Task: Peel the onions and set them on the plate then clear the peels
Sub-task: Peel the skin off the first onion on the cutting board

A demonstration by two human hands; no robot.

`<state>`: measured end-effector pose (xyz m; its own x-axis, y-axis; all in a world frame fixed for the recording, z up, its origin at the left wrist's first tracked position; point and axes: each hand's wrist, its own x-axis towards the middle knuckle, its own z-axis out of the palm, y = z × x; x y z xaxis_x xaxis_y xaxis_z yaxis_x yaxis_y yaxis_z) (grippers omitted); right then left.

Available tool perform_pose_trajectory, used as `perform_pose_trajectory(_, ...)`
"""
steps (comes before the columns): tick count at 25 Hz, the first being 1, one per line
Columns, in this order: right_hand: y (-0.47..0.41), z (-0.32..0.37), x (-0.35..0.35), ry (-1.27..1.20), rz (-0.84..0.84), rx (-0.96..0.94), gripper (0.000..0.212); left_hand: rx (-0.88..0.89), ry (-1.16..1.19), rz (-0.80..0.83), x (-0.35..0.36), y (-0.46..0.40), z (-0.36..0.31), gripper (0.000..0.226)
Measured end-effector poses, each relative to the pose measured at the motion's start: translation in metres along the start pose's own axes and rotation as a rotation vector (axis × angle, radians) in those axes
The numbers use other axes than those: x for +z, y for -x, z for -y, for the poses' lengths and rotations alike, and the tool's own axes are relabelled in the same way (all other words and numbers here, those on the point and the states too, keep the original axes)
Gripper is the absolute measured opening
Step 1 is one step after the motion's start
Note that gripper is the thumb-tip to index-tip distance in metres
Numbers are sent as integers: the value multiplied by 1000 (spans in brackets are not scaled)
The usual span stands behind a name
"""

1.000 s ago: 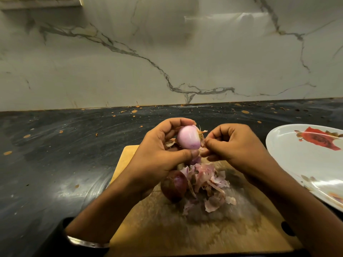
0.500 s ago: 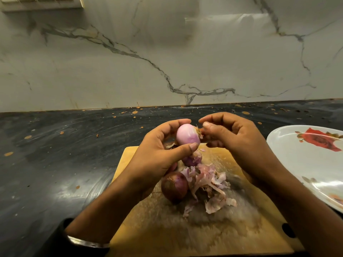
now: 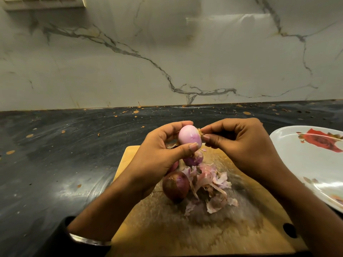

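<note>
A pale pink peeled onion [image 3: 189, 136] is held above the wooden cutting board [image 3: 167, 229] by my left hand [image 3: 159, 156], fingers over its top and thumb under it. My right hand [image 3: 239, 145] pinches the dry root tuft on the onion's right end. Below, on the board, lie an unpeeled dark red onion [image 3: 175, 186], a partly hidden purple onion [image 3: 194, 159] and a heap of pink peels [image 3: 209, 186]. A white plate [image 3: 304, 164] with a red flower print sits at the right, bare where it shows.
The board lies on a dark countertop [image 3: 65, 154] flecked with small orange bits. A marble-patterned wall [image 3: 167, 52] rises behind it. A switch plate [image 3: 42, 2] is at the top left. A bangle [image 3: 89, 240] circles my left wrist.
My right hand rose from beside the onion's lower right to its root end and now pinches the tuft. My left hand tilted the onion slightly.
</note>
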<state>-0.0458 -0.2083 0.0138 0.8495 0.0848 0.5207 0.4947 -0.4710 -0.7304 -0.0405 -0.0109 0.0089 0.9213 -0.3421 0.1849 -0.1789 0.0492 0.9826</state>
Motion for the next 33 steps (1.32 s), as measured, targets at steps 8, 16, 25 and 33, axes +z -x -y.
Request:
perform_pose_trajectory(8, 0, -7, 4, 206, -46, -196, 16, 45, -78, -53, 2, 1, 1, 57)
perform_pose_trajectory(16, 5, -8, 11, 343, -94, -244, 6, -13, -55, -40, 5, 2, 1, 56)
perform_pose_trajectory(25, 5, -3, 14, 201, -144, -147, 8, -103, 86, -44, 7, 1, -2, 25)
perform_pose_trajectory(33, -1, -6, 7, 302, 99, 60, 15, -202, 196, -90, 8, -2, -6, 52)
